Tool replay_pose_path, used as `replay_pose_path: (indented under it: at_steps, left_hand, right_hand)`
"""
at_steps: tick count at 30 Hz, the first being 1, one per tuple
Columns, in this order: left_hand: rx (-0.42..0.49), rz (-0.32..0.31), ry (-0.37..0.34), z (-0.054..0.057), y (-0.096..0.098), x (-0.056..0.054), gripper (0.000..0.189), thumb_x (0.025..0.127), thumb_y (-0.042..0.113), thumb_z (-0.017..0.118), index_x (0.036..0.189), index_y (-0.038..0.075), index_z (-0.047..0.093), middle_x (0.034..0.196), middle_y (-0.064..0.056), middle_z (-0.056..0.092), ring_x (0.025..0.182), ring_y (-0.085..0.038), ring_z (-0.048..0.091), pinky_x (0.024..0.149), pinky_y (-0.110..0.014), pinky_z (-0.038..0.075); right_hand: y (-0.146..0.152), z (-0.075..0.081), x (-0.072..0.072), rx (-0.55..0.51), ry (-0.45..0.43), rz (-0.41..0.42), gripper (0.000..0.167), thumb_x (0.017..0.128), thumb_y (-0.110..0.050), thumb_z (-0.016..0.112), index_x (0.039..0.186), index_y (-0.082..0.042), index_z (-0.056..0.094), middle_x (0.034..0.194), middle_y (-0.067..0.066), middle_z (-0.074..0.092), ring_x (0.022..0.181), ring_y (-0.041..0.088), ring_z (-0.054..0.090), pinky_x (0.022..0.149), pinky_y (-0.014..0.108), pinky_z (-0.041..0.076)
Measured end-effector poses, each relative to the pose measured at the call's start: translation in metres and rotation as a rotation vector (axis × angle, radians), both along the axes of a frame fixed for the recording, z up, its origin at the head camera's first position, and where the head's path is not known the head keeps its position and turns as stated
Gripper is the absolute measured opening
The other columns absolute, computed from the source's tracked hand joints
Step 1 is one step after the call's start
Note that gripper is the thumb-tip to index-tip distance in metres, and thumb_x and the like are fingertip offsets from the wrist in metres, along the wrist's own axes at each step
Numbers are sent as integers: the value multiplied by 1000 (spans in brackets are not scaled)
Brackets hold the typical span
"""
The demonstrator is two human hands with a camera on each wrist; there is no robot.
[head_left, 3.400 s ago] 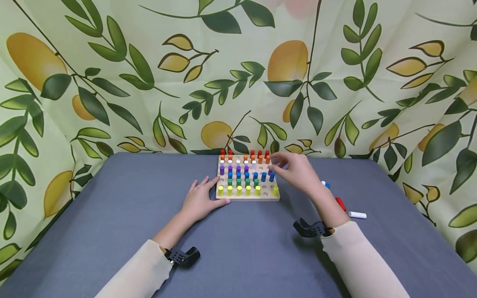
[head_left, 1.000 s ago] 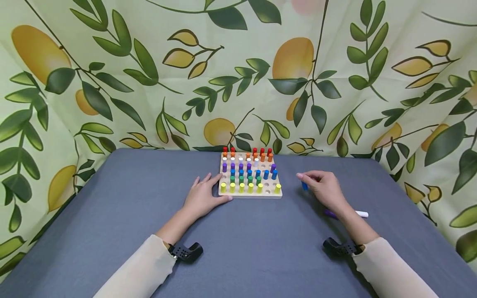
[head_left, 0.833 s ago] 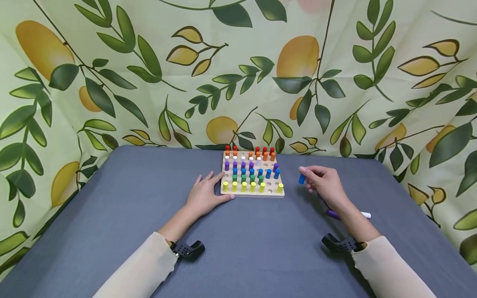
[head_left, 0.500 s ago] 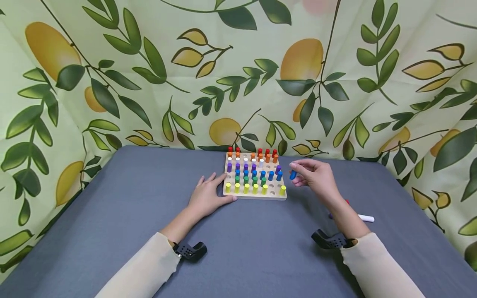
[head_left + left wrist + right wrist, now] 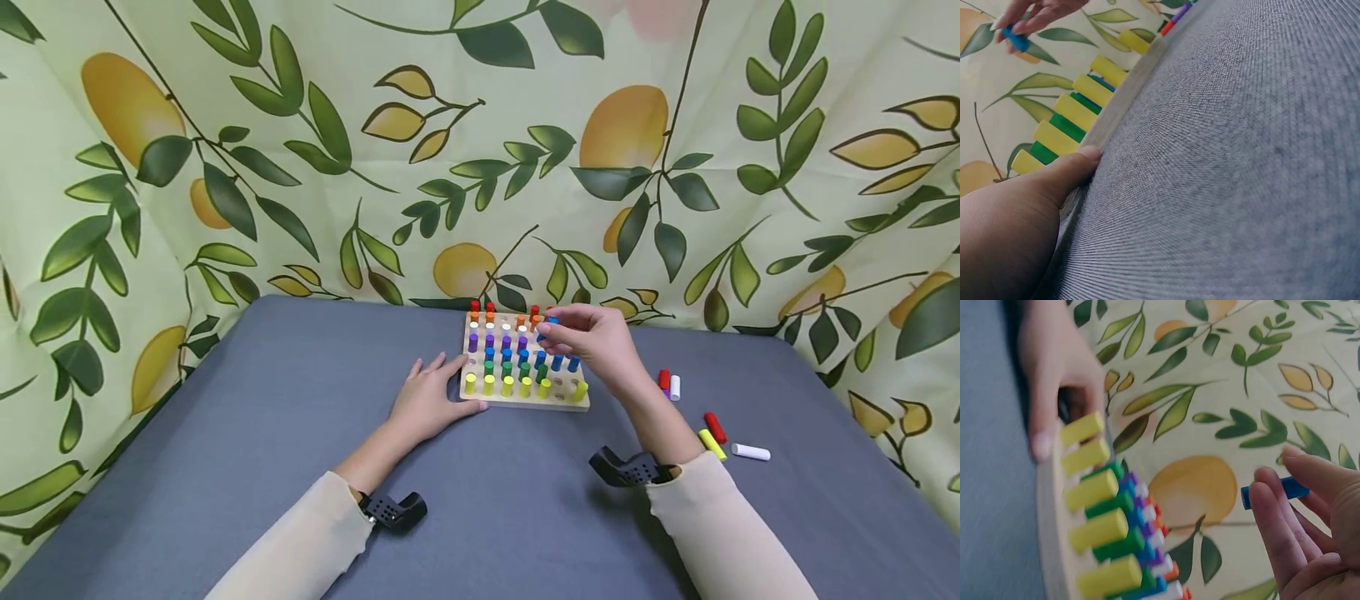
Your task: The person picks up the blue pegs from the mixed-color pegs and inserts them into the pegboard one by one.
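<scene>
A light wooden pegboard [image 5: 525, 403] stands at the back middle of the table, filled with rows of red, orange, white, purple, blue, green and yellow pegs. A few holes in it are bare. My left hand [image 5: 423, 406] rests at its near left corner, thumb along the front edge and forefinger at the left side, the fingers fairly straight. Over the right half of the board, my right hand [image 5: 596, 342] pinches a blue peg [image 5: 1294, 487] between thumb and fingers. In the left wrist view that blue peg [image 5: 1016, 39] shows raised above the yellow pegs [image 5: 1077, 112].
On the table [image 5: 300, 467] right of the board lie loose pegs: a red one [image 5: 664, 379] beside a white one [image 5: 676, 387], another red [image 5: 715, 427], a yellow [image 5: 712, 444] and another white [image 5: 751, 451]. A leaf-patterned cloth [image 5: 465, 208] hangs behind.
My right hand moved from over the board to the table's right, picked up the blue peg, and carried it back left over the board. My left hand stays at the board's corner.
</scene>
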State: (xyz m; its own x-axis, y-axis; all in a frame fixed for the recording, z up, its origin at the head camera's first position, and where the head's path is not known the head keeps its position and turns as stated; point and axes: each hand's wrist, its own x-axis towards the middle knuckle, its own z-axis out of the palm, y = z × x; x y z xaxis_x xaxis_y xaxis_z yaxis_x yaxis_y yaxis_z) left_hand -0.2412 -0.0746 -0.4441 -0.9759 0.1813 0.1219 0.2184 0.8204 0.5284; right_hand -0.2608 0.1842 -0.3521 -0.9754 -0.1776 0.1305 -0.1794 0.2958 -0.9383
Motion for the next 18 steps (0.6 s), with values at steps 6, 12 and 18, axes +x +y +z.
replay_pose_path:
  at_steps: [6,12,18]
  left_hand:
    - [-3,-2,5,-2,1,-1,87,81,58,78,151,16,50,154,-16,50,150,-34,39,127,-58,19]
    - [0,-13,20,-3,2,-2,86,80,59,78,150,15,52,153,-16,52,150,-34,40,127,-59,20]
    - [6,-7,20,-3,-1,-3,86,80,58,79,149,16,52,152,-15,52,150,-33,40,127,-59,20]
  right_hand:
    - [-23,7,-7,3,18,120,35,91,-14,76,123,0,69,111,19,75,84,16,78,82,39,64]
    - [-47,14,-11,95,65,160,31,93,-15,74,121,-2,71,107,21,75,89,32,77,80,47,64]
    - [-66,18,-18,141,118,171,29,94,-18,73,120,-7,73,105,17,77,90,34,76,74,41,64]
